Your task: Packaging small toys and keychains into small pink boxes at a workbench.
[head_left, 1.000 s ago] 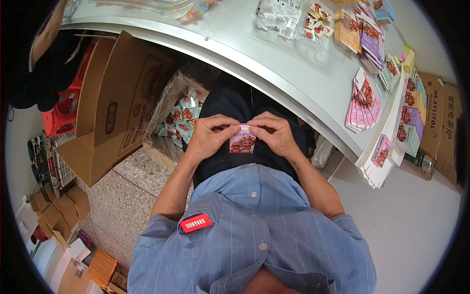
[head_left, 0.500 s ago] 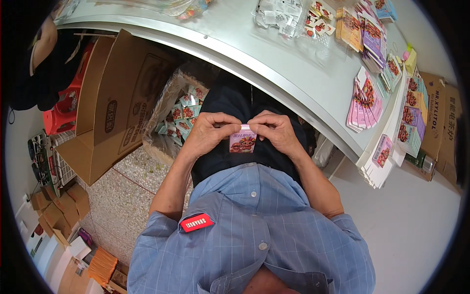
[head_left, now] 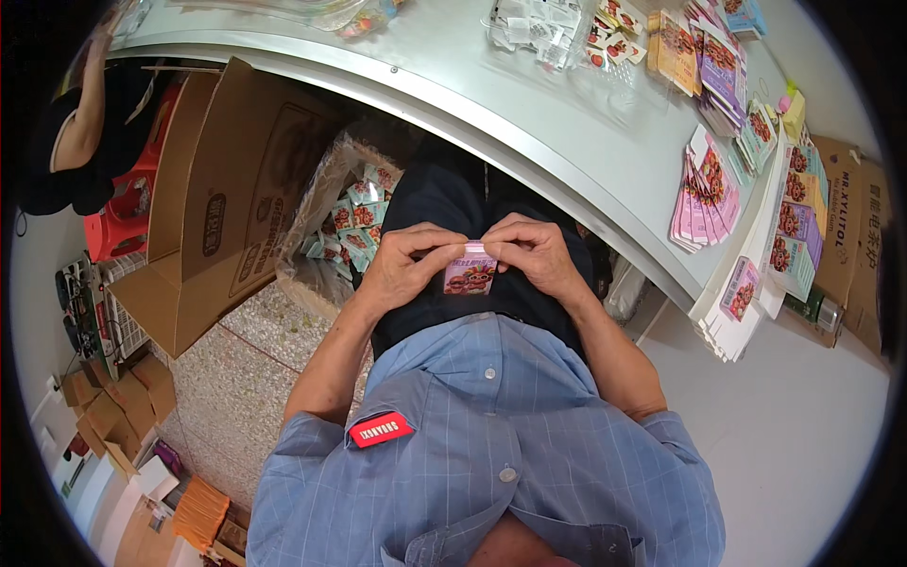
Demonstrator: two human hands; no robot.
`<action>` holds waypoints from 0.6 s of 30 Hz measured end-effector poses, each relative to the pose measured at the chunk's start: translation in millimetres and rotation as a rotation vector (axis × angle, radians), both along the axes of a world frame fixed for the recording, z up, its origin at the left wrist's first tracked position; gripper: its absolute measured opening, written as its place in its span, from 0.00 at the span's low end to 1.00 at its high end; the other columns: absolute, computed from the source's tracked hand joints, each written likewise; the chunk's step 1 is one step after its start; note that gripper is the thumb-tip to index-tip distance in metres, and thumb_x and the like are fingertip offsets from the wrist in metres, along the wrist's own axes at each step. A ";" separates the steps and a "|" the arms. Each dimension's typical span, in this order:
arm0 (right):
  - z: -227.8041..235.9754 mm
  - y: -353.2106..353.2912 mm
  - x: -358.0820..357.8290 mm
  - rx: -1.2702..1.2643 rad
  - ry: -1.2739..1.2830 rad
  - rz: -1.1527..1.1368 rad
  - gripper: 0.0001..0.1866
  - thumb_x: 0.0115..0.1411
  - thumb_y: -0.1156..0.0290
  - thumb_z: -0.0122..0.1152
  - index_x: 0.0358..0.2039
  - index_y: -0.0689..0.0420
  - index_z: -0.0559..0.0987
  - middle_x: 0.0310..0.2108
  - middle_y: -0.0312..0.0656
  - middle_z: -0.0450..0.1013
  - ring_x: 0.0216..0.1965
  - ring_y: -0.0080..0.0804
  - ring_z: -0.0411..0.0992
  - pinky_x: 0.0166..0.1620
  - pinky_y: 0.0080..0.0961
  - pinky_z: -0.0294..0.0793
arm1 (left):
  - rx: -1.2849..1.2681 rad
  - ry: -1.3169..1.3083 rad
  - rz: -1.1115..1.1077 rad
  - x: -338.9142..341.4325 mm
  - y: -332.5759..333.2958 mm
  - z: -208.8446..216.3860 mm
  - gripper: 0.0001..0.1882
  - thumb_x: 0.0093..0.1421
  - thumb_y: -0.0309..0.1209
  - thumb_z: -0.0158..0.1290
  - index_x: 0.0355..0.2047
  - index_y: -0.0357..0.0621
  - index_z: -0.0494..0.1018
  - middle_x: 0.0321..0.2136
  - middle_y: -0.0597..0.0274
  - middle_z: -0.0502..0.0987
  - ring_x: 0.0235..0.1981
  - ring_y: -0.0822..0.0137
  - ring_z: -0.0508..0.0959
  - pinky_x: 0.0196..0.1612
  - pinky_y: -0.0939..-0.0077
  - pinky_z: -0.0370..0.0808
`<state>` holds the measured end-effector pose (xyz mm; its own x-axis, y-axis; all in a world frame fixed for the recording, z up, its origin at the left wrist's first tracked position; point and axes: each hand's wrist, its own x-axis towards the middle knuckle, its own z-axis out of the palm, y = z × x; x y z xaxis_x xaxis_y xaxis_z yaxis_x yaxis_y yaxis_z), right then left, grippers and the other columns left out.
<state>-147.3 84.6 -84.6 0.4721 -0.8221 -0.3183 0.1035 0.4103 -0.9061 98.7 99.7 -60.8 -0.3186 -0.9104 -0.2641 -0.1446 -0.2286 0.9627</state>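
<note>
Pinched a small pink packet by its top edge in the thumb-and-finger grip of left hand and right hand, held it above dark trousers, outside the front edge of the table, had fanned pink cards near its right front corner, white sachets farther back

A pink packet at the centre carries a line of small lettering above its cartoon picture. Below it, a red tag on the shirt bears white capitals. At far right, a brown carton shows dark Latin letters and Chinese characters running sideways. The open carton at left has dark Chinese characters. Print on the table's fanned packets is too small to read.
</note>
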 end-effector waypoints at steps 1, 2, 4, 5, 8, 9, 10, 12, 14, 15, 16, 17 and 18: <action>-0.6 0.9 0.3 -0.007 -0.008 0.009 0.07 0.63 0.79 0.65 0.40 0.65 0.85 0.40 0.42 0.78 0.33 0.23 0.75 0.36 0.17 0.75 | 0.001 0.000 0.000 1.7 2.3 -0.3 0.08 0.61 0.23 0.62 0.40 0.34 0.83 0.38 0.54 0.84 0.39 0.69 0.82 0.43 0.78 0.77; -1.6 1.6 -0.1 -0.007 -0.009 0.009 0.07 0.63 0.79 0.65 0.40 0.65 0.85 0.40 0.42 0.78 0.33 0.23 0.75 0.36 0.17 0.75 | -0.061 0.008 0.000 3.5 4.9 -1.2 0.09 0.60 0.23 0.63 0.41 0.34 0.83 0.38 0.54 0.84 0.39 0.67 0.82 0.44 0.77 0.77; -2.5 1.8 0.2 -0.222 0.045 0.058 0.07 0.62 0.79 0.66 0.41 0.63 0.86 0.41 0.42 0.78 0.37 0.23 0.75 0.39 0.19 0.75 | -0.124 0.013 0.002 5.1 8.0 -3.3 0.10 0.59 0.23 0.64 0.41 0.35 0.83 0.38 0.53 0.84 0.39 0.66 0.82 0.44 0.76 0.78; -1.3 1.9 1.2 -0.223 0.043 0.060 0.07 0.62 0.79 0.66 0.41 0.63 0.86 0.41 0.42 0.78 0.37 0.23 0.75 0.39 0.19 0.75 | -0.149 -0.017 -0.005 5.6 8.9 -4.3 0.10 0.59 0.23 0.64 0.42 0.35 0.83 0.39 0.53 0.84 0.40 0.65 0.83 0.45 0.76 0.78; 3.1 3.2 2.3 -0.249 0.118 0.073 0.08 0.61 0.78 0.68 0.41 0.62 0.86 0.40 0.42 0.79 0.39 0.24 0.76 0.42 0.20 0.75 | -0.231 -0.070 -0.006 3.9 12.9 -9.5 0.11 0.58 0.23 0.65 0.42 0.36 0.83 0.39 0.53 0.84 0.41 0.64 0.83 0.45 0.75 0.78; 1.9 3.4 2.1 -0.297 0.148 0.075 0.09 0.60 0.78 0.69 0.41 0.62 0.86 0.40 0.42 0.79 0.39 0.25 0.76 0.42 0.21 0.75 | -0.287 -0.092 -0.001 2.8 14.0 -10.7 0.12 0.57 0.23 0.65 0.42 0.36 0.83 0.39 0.53 0.84 0.41 0.64 0.82 0.45 0.75 0.78; 0.6 4.2 -0.1 -0.346 0.188 0.066 0.09 0.59 0.78 0.69 0.41 0.61 0.86 0.39 0.43 0.80 0.39 0.25 0.76 0.43 0.21 0.76 | -0.293 -0.082 -0.015 -0.1 12.1 -7.5 0.12 0.57 0.23 0.65 0.42 0.36 0.83 0.39 0.53 0.84 0.41 0.64 0.82 0.45 0.75 0.78; -3.4 7.0 2.2 -0.431 0.231 0.016 0.09 0.58 0.77 0.70 0.41 0.62 0.86 0.37 0.44 0.80 0.39 0.27 0.77 0.43 0.22 0.76 | -0.200 -0.111 -0.005 -7.5 10.8 3.2 0.11 0.57 0.22 0.65 0.42 0.35 0.83 0.39 0.53 0.83 0.41 0.64 0.82 0.45 0.75 0.78; 4.5 4.8 12.7 -0.615 0.341 -0.022 0.20 0.56 0.75 0.73 0.50 0.61 0.82 0.41 0.47 0.79 0.40 0.33 0.78 0.44 0.25 0.78 | -0.301 -0.145 0.090 -3.7 17.5 -1.3 0.10 0.57 0.20 0.64 0.41 0.33 0.82 0.39 0.53 0.83 0.41 0.65 0.82 0.44 0.75 0.77; 18.8 10.1 19.0 -0.473 0.366 -0.047 0.26 0.54 0.73 0.75 0.54 0.61 0.79 0.45 0.48 0.77 0.42 0.36 0.78 0.46 0.28 0.78 | -0.298 -0.149 0.200 -2.5 21.6 -4.9 0.11 0.59 0.18 0.63 0.43 0.31 0.81 0.40 0.55 0.82 0.40 0.69 0.80 0.44 0.77 0.76; 39.8 13.0 26.2 -0.329 0.392 -0.084 0.33 0.53 0.71 0.76 0.59 0.60 0.75 0.49 0.49 0.76 0.44 0.40 0.77 0.48 0.30 0.77 | -0.236 -0.094 0.332 -3.6 22.3 -6.7 0.12 0.59 0.19 0.64 0.44 0.31 0.81 0.39 0.57 0.82 0.38 0.71 0.80 0.41 0.78 0.76; 42.6 12.7 27.2 -0.589 0.417 -0.137 0.36 0.51 0.69 0.78 0.60 0.60 0.72 0.51 0.50 0.73 0.46 0.42 0.76 0.50 0.33 0.77 | -0.170 -0.043 0.465 -9.1 19.4 -1.8 0.13 0.59 0.20 0.64 0.44 0.32 0.81 0.39 0.58 0.81 0.36 0.74 0.79 0.39 0.79 0.77; 45.8 12.5 25.1 -0.851 0.444 -0.181 0.39 0.50 0.68 0.79 0.61 0.59 0.70 0.54 0.51 0.71 0.48 0.45 0.75 0.51 0.35 0.76 | -0.170 0.008 0.482 -17.0 15.9 4.4 0.13 0.59 0.19 0.64 0.45 0.32 0.81 0.38 0.60 0.81 0.34 0.76 0.78 0.37 0.82 0.76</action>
